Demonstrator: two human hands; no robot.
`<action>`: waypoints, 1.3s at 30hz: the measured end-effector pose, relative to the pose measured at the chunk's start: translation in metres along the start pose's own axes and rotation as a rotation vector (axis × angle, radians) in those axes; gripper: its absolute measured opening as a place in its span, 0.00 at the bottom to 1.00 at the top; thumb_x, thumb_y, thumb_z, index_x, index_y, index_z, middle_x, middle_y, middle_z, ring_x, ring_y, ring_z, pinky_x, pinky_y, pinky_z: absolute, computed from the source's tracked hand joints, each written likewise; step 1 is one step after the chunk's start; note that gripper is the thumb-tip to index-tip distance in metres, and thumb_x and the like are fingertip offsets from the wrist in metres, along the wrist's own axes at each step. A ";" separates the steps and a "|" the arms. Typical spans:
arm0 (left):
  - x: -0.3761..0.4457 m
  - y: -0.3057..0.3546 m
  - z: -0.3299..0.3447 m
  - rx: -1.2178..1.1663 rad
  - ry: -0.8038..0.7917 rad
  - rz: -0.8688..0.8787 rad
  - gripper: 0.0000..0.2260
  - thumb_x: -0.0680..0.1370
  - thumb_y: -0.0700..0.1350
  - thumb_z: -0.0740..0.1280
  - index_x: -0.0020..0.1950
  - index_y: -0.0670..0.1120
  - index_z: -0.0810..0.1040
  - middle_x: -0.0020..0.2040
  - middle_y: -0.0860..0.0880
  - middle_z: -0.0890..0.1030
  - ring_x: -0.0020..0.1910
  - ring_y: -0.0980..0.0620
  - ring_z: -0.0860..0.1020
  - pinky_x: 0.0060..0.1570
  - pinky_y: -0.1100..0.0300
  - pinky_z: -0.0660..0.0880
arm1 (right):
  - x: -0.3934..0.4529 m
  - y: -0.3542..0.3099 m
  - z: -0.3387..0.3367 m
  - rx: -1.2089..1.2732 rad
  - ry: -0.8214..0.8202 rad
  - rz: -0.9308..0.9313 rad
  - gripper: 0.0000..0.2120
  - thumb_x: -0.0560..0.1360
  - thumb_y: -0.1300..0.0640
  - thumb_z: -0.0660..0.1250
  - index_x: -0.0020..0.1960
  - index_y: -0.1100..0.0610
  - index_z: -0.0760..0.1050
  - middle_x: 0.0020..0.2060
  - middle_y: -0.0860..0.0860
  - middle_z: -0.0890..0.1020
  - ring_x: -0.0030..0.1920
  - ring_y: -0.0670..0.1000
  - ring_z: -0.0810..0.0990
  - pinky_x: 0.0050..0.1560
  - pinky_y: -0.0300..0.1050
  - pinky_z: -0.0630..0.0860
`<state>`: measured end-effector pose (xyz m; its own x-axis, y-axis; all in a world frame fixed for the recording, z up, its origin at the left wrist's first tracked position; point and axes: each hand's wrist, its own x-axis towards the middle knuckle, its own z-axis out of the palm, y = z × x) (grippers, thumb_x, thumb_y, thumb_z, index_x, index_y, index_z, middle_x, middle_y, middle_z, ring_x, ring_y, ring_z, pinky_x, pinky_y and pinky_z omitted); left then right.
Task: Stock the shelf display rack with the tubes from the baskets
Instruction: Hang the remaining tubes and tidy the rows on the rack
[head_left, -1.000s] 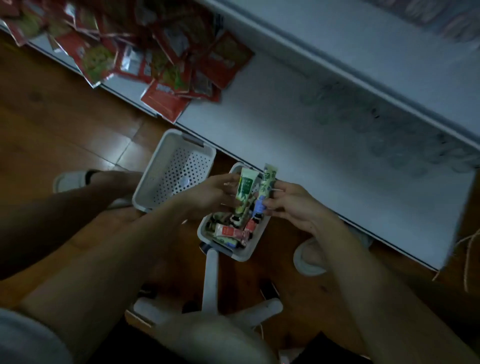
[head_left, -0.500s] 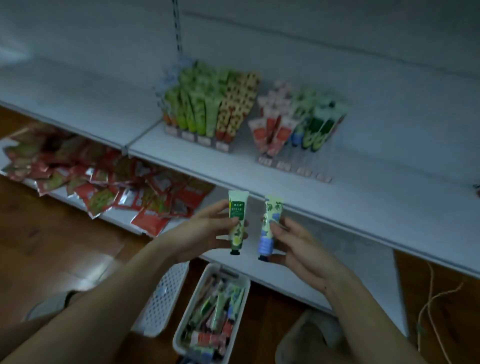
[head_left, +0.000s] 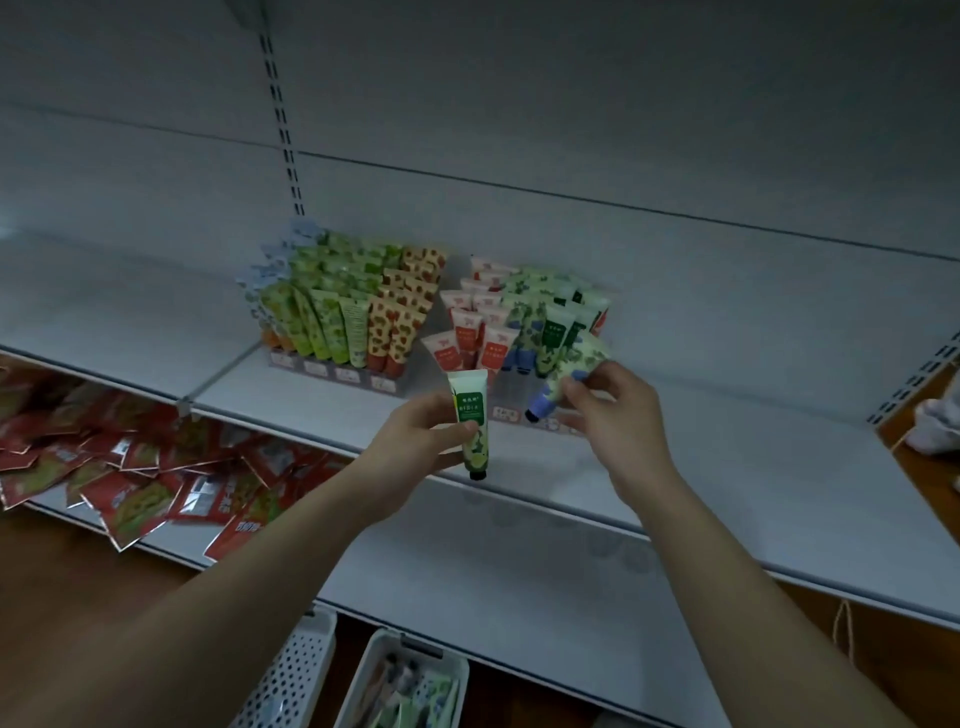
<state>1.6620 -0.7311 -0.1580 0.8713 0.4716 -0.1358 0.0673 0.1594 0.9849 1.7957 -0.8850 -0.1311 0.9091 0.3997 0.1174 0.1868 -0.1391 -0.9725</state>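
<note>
Both hands had risen from basket level to shelf height since earlier frames. Head view: left hand (head_left: 415, 441) pinched green tube (head_left: 470, 422) upright, cap down, above shelf (head_left: 727, 467) front edge. Right hand (head_left: 608, 410) pinched blue-capped tube (head_left: 569, 376), tilted, just before right display rack (head_left: 524, 415). Basket (head_left: 402, 680) below held more tubes. Step judged: placing. Next move likely called for slotting blue-capped tube cap down into matching front row.

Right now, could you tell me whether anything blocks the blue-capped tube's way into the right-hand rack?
Nothing visible does. The right hand holds the blue-capped tube tilted just before the right rack, whose front row shows open space.
</note>
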 end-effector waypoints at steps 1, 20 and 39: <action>0.003 -0.003 0.001 0.002 0.006 0.001 0.08 0.79 0.34 0.66 0.53 0.45 0.79 0.50 0.46 0.83 0.48 0.50 0.83 0.50 0.57 0.80 | 0.008 0.001 0.005 -0.082 0.024 -0.054 0.05 0.75 0.60 0.70 0.41 0.54 0.76 0.42 0.49 0.83 0.45 0.54 0.83 0.47 0.53 0.81; 0.055 -0.018 -0.013 0.470 -0.048 0.215 0.13 0.78 0.39 0.68 0.61 0.49 0.78 0.58 0.56 0.81 0.59 0.61 0.77 0.63 0.55 0.73 | 0.064 0.028 0.074 -0.254 0.130 -0.325 0.04 0.74 0.67 0.66 0.49 0.61 0.76 0.39 0.49 0.79 0.40 0.50 0.78 0.37 0.38 0.71; 0.048 -0.010 -0.008 0.265 -0.072 0.078 0.12 0.80 0.37 0.65 0.61 0.48 0.75 0.55 0.45 0.82 0.55 0.47 0.80 0.55 0.49 0.77 | 0.060 0.025 0.068 -0.291 0.023 -0.305 0.08 0.76 0.65 0.67 0.54 0.62 0.76 0.45 0.49 0.80 0.44 0.49 0.78 0.36 0.25 0.69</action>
<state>1.6994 -0.7034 -0.1753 0.9104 0.4093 -0.0597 0.1148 -0.1115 0.9871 1.8296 -0.8026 -0.1624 0.8030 0.4426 0.3990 0.5432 -0.2685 -0.7955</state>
